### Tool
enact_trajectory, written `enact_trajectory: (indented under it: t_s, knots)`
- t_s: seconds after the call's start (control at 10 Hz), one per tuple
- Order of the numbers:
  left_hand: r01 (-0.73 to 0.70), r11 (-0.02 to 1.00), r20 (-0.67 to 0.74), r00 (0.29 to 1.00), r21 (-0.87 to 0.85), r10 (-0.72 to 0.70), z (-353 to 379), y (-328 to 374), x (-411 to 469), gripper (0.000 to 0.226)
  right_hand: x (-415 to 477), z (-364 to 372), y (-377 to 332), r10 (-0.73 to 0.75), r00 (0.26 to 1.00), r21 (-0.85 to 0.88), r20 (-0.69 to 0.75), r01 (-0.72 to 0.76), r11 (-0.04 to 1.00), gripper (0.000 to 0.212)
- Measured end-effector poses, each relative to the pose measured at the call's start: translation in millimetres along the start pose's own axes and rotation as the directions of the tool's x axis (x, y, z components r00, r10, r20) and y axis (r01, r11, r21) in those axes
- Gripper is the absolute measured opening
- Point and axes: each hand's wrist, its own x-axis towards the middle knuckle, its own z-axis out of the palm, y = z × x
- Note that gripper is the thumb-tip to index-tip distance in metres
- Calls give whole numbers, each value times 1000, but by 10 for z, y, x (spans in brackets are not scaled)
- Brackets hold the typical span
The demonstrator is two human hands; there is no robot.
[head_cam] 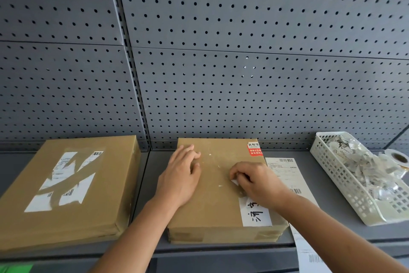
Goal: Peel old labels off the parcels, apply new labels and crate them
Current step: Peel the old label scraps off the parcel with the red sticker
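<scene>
A flat brown parcel (212, 206) lies on the grey shelf (155, 162) in front of me. My left hand (180, 178) presses flat on its top with fingers spread. My right hand (254, 182) has curled fingers and pinches a scrap of white label (235, 182) on the parcel's top. A white label with black handwriting (255, 215) sticks near the parcel's front right corner, and a red sticker (255, 149) sits at the back right corner. A strip of printed new labels (287, 173) lies just right of the parcel, partly under my right arm.
A second brown parcel (73, 193) with a torn white label lies at the left. A white slotted basket (345, 184) holding several crumpled label scraps stands at the right, with a tape roll (398, 158) behind it. A grey pegboard wall (221, 62) rises behind the shelf.
</scene>
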Motion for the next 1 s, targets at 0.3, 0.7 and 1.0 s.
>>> enact_trajectory:
  t_s: [0.3, 0.7, 1.0]
  knots:
    - [-4, 1000, -10, 1000, 3, 4, 0, -24, 9, 34, -12, -24, 16, -63, 997, 24, 35, 62, 998, 32]
    - [4, 1000, -5, 1000, 3, -4, -6, -14, 13, 34, -33, -40, 66, -102, 995, 66, 2, 102, 993, 25]
    - [-3, 1000, -9, 1000, 1, 3, -1, -13, 12, 35, -51, -55, 133, -142, 990, 45, -18, 143, 989, 15]
